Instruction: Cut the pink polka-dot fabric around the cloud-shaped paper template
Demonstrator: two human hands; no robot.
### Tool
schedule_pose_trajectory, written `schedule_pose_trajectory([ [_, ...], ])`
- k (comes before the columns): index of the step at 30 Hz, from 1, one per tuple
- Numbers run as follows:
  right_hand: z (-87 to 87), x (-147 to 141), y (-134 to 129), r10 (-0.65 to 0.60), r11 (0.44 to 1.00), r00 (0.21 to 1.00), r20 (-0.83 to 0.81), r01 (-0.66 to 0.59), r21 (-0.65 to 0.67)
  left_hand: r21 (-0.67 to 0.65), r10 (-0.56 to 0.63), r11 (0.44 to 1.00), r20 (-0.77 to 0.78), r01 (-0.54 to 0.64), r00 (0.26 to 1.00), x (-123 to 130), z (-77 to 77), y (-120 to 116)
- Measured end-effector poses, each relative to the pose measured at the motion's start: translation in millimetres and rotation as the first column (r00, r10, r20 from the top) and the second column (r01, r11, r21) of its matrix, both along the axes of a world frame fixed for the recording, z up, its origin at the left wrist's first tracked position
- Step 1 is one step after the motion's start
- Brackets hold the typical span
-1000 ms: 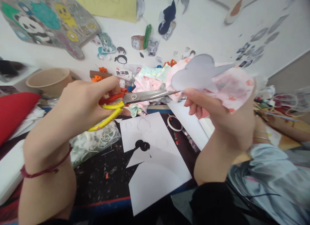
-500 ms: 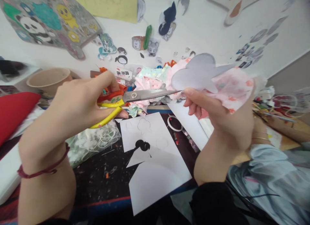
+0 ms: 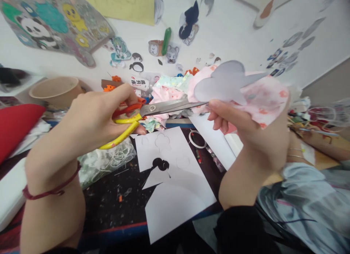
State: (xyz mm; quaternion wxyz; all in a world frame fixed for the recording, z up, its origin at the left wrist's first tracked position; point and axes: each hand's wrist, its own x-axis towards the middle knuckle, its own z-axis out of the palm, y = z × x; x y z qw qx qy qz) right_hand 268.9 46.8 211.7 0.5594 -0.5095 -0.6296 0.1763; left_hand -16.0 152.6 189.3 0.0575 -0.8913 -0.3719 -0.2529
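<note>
My left hand (image 3: 87, 115) is wrapped round the handles of a pair of scissors (image 3: 169, 107) with one yellow and one orange loop. Their blades point right, the tips at the edge of the pink printed fabric (image 3: 269, 99) close to my right thumb. Pinched in my right hand (image 3: 248, 131) are that fabric and a grey-white paper cutout (image 3: 222, 82) with rounded lobes and a pointed tail, lying against the cloth. Under the hands, a white paper sheet (image 3: 182, 195) with faint pencilled flower shapes lies on the dark table (image 3: 109, 206).
A bag of white cords (image 3: 108, 157) lies by my left forearm. Behind the scissors are crumpled fabric scraps (image 3: 171, 82). A roll of white tape (image 3: 197, 139) is right of the paper; a beige pot (image 3: 56, 89) stands left. Another person's arm (image 3: 322, 146) shows at right.
My left hand has shifted slightly right, and the scissors' handles look a little farther apart. The right hand, fabric and paper cutout have barely moved.
</note>
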Motion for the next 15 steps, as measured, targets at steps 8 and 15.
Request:
schedule_pose_trajectory([
  [8, -0.9, -0.6, -0.5, -0.028, 1.000, 0.999, 0.026, 0.029, -0.010, 0.046, -0.058, 0.997, 0.042, 0.056, 0.997, -0.3, -0.6, 1.7],
  [15, 1.2, -0.3, -0.5, -0.014, 1.000, 1.000, 0.014, 0.014, -0.003, -0.008, -0.014, 1.000, 0.030, 0.014, 0.999, 1.7, 3.1, -2.8],
])
